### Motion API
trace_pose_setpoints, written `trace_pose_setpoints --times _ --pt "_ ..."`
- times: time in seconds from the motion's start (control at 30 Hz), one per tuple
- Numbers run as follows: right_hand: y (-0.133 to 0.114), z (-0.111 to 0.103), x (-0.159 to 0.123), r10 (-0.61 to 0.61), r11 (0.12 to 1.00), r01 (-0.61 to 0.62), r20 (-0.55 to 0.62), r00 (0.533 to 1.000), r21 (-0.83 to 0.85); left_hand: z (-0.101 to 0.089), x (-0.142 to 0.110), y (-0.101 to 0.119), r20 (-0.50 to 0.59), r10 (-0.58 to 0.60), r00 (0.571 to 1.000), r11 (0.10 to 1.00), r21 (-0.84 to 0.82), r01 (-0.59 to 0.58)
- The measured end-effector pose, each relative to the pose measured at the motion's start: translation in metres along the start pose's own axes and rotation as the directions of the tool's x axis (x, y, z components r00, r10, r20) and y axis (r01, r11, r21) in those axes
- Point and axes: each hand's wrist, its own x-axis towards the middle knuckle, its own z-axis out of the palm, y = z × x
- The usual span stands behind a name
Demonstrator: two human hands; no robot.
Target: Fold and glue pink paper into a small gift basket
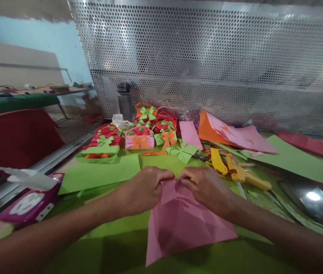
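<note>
1. The left hand is closed in a pinch, thumb and forefinger clamped on the upper left part of a folded pink sheet.
2. The right hand pinches the same sheet just beside the left, thumb and fingers together on its upper right part; a narrow gap parts the two hands.
3. The pink sheet lies between and below both hands, its wide end spreading toward the person over the green worktop; whether that end touches it, I cannot tell.
4. Beyond and left of the left hand lies a flat green sheet; farther left sits a purple power strip with a white plug on it.
5. Straight beyond the left hand stands a small pink bag with an orange bow, a grey bottle behind it.
6. Just beyond and right of the right hand rests a yellow glue gun; farther right lies another green sheet.
</note>
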Motion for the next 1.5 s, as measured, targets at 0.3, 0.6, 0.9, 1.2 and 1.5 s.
trace_pose_setpoints --times 0.3,0.6,0.9,1.2,1.5 --pt "-0.001 0.004 -0.002 -0.061 0.977 0.059 -0.003 0.998 -0.204 0.003 0.002 0.0 0.066 0.013 0.998 0.996 0.092 -0.019" --pt "0.008 0.009 -0.002 -0.06 0.973 0.048 -0.05 0.997 -0.224 0.003 0.001 -0.004 0.082 -0.061 0.995 0.981 0.188 0.044" --pt "0.007 0.011 -0.002 -0.1 0.965 0.076 -0.084 0.991 -0.251 0.008 0.004 -0.003 0.015 -0.132 0.991 0.942 0.314 0.121" --pt "0.004 0.011 -0.004 -0.123 0.958 0.093 -0.095 0.988 -0.271 0.011 0.002 0.0 0.006 -0.127 0.992 0.852 0.513 0.106" --pt "0.003 0.011 -0.004 -0.18 0.968 0.169 -0.041 0.983 -0.184 0.012 0.001 -0.001 0.077 -0.076 0.994 0.735 0.678 0.004"
